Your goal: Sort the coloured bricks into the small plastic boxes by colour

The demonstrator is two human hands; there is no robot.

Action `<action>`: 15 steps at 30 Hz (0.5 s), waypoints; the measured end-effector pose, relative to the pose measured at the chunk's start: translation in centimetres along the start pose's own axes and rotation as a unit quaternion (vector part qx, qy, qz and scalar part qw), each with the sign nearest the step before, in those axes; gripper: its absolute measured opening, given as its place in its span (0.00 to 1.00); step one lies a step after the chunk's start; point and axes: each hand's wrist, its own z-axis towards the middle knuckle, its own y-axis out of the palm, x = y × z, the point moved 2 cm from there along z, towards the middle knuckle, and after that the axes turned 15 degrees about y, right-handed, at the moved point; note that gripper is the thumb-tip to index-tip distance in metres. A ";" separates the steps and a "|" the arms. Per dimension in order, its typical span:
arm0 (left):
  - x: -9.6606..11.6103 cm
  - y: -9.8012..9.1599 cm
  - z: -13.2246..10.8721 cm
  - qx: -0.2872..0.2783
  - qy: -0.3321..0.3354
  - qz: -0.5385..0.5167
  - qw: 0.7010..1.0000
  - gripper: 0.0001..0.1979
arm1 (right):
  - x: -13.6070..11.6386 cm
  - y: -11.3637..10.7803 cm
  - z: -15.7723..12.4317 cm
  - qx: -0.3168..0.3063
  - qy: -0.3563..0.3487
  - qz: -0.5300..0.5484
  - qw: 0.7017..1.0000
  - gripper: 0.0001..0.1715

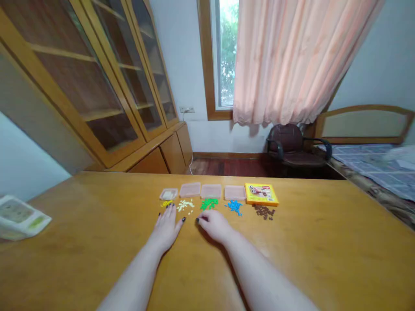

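Observation:
My left hand [167, 226] lies flat on the wooden table with its fingers spread, fingertips at the edge of a pile of small yellow pieces [166, 203]. Just right of those fingers are scattered cream-white pieces [184, 205]. Thumb and fingers curled together, my right hand [214, 224] rests below a heap of green pieces [209, 203]; whether anything is pinched in it is hidden. Farther right lie blue pieces [234, 207] and brown pieces [264, 211]. The pieces are too small to tell their exact kind.
Behind the piles stand shallow clear trays [190, 189] in a row, the leftmost tray [169, 194] smaller with something whitish inside. A yellow box [261, 194] with a printed lid ends the row. A white object [22, 217] sits at the table's left edge.

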 end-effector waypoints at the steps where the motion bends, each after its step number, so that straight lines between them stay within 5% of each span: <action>1: 0.3 0.2 0.1 0.003 0.015 -0.005 1.000 0.33 | 0.0 0.0 -0.1 -0.001 0.001 -0.001 1.000 0.14; 15: 0.6 0.7 2.2 0.055 0.030 -0.015 0.998 0.35 | -0.2 0.2 -0.5 0.013 0.003 -0.012 1.000 0.12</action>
